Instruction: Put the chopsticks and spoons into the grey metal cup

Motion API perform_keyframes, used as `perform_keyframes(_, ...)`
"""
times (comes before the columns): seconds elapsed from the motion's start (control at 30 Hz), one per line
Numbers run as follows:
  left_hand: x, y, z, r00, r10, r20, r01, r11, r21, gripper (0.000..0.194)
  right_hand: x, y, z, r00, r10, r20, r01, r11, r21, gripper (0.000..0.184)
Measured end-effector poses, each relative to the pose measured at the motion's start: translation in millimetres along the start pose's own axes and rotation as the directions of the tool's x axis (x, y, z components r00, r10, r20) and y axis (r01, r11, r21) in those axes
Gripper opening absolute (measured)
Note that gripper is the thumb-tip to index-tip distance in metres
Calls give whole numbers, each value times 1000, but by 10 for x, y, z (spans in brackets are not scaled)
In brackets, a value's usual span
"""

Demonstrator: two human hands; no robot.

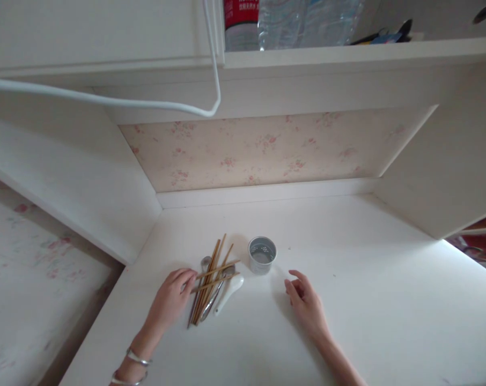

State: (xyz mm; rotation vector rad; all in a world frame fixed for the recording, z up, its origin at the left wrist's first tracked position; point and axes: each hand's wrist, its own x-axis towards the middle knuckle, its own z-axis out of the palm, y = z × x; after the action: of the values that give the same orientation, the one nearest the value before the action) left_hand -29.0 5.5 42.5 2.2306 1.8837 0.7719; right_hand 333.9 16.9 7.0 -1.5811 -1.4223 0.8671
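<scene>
A loose pile of wooden chopsticks (211, 271) lies on the white desk (367, 300), mixed with metal spoons (206, 264) and a white ceramic spoon (229, 292). My left hand (172, 297) rests on the desk with its fingertips touching the left side of that pile, fingers curled but holding nothing I can see. A small grey perforated holder (262, 254) stands upright just right of the pile. My right hand (304, 301) lies on the desk right of the holder, fingers loosely apart and empty.
A floral back panel (259, 150) closes the desk nook, with white side walls left and right. A shelf above carries plastic bottles (291, 21). A white cable (106, 99) hangs across the upper left. A floral bed surface (34, 268) lies at the left.
</scene>
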Motion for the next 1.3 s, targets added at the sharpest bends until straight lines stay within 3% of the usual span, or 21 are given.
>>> perform_keyframes(0.1, 127, -63, -92, 993, 16, 116, -19, 999, 28, 26, 19, 61, 34, 1000, 0, 6, 0, 1000, 2, 37)
perform_keyframes(0.23, 314, 45, -109, 959, 91, 268, -108, 993, 46, 21, 41, 45, 66, 999, -23, 25, 25, 998, -65, 36)
perform_keyframes(0.37, 452, 226, -18, 936, 160, 314, -184, 982, 50, 19, 31, 30, 64, 999, -40, 14, 42, 993, -108, 35)
perform_keyframes(0.5, 535, 292, 132, 929, 122, 350, -159, 984, 79, 21, 30, 25, 55, 999, -50, 1, 50, 991, -124, 35)
perform_keyframes(0.7, 591, 261, 189, 945, 85, 317, -93, 996, 12, 27, 36, 16, 53, 998, -50, 23, 53, 989, -137, 32)
perform_keyframes(0.87, 753, 419, -125, 984, -20, 178, 49, 986, -160, 28, 33, 16, 68, 998, -55, 27, 59, 989, -135, 30)
perform_keyframes(1.0, 930, 754, -403, 983, -141, 115, 179, 876, -447, 37, 34, -67, 129, 996, -88, 12, 89, 979, -185, 36)
perform_keyframes(1.13, 1128, 1143, -472, 994, -103, 38, 101, 721, -686, 36, 109, -211, 297, 973, -229, -1, 223, 949, -223, 59)
perform_keyframes(1.3, 1377, 1411, -259, 997, -61, -55, -4, 633, -774, 34, 227, -284, 548, 967, -246, -66, 223, 943, -248, 65)
